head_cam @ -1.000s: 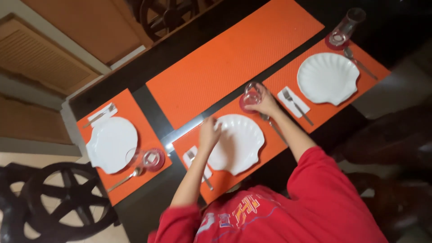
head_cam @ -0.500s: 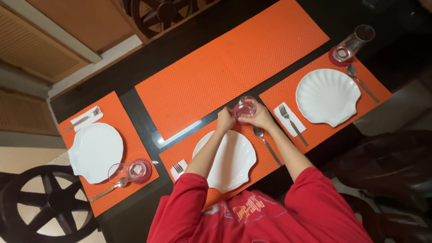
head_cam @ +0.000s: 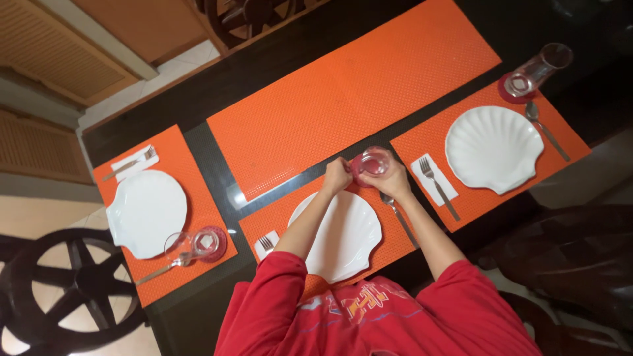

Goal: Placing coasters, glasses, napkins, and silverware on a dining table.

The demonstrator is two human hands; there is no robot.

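Both hands are on the clear glass (head_cam: 374, 163) now: right hand (head_cam: 394, 184) wrapped around it, left hand (head_cam: 337, 177) pinching its red coaster (head_cam: 357, 167) (moments ago the left was down by the shell plate (head_cam: 343, 234)). The glass sits at the near placemat's (head_cam: 277, 216) far edge.

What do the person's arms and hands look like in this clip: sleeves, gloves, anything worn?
Both arms wear red sleeves pushed up near the elbows, forearms bare. The left hand and right hand are bare: no gloves, and no rings or watch that I can make out.
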